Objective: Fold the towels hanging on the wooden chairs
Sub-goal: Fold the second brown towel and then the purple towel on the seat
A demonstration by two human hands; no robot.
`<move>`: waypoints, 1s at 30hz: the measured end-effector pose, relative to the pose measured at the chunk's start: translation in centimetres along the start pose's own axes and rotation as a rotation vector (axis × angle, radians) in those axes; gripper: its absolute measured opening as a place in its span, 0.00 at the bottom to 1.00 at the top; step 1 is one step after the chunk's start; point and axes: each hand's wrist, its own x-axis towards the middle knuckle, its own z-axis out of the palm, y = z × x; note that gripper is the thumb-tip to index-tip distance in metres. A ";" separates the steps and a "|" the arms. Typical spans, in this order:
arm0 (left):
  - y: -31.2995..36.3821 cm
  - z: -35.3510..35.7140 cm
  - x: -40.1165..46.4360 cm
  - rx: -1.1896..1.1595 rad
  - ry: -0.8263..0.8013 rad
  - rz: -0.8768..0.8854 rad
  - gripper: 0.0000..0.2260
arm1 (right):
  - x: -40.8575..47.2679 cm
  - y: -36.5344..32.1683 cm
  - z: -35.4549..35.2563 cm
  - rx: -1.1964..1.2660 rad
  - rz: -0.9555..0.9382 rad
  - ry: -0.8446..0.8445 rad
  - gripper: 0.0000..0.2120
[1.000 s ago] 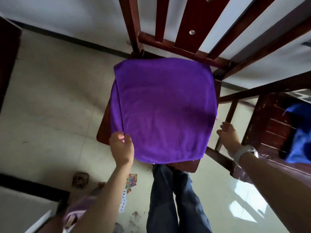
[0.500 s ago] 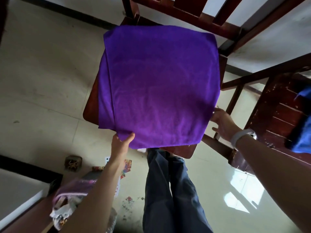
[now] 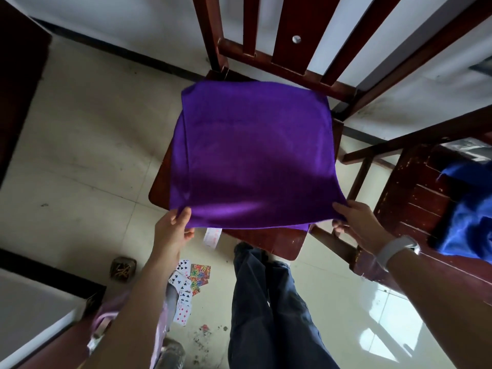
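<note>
Only the head view here, looking straight down. We've got the purple towel (image 3: 253, 155) spread over the seat of the wooden chair (image 3: 282, 241), already doubled over, with a second layer peeking out along its left edge. Its far edge sits near the slatted chair back, and the near edge is lifted slightly off the seat.

Our left hand (image 3: 174, 230) comes up from the bottom left with the forearm stretched forward, and it's pinching the near left corner of the towel, thumb under and fingers (image 3: 185, 213) on top, closed narrow around the cloth.

Our right hand (image 3: 356, 222) reaches in from the right, wrist bent inward, a white wristband (image 3: 396, 250) on it. Its fingers are pinched on the near right corner of the towel, with a fingertip curled beneath the edge.

A blue towel (image 3: 468, 209) lies bunched on a second wooden chair (image 3: 415, 193) at the right. Playing cards (image 3: 183, 291) are scattered on the tiled floor (image 3: 80, 169) beside our dark trousers (image 3: 269, 315).
</note>
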 end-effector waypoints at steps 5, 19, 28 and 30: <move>9.1 0.1 0.0 -0.264 -0.010 0.075 0.04 | -1.8 -8.0 1.9 0.173 -0.229 -0.018 0.08; 0.9 -1.9 5.5 -0.009 0.136 -0.116 0.13 | 0.1 3.4 4.2 0.042 0.096 0.100 0.11; -2.5 -1.6 6.2 0.145 0.206 -0.154 0.13 | 1.6 6.2 5.5 -0.344 0.050 0.292 0.07; -2.4 -1.4 6.2 0.086 0.217 -0.152 0.11 | 1.5 6.1 6.1 -0.442 0.021 0.310 0.08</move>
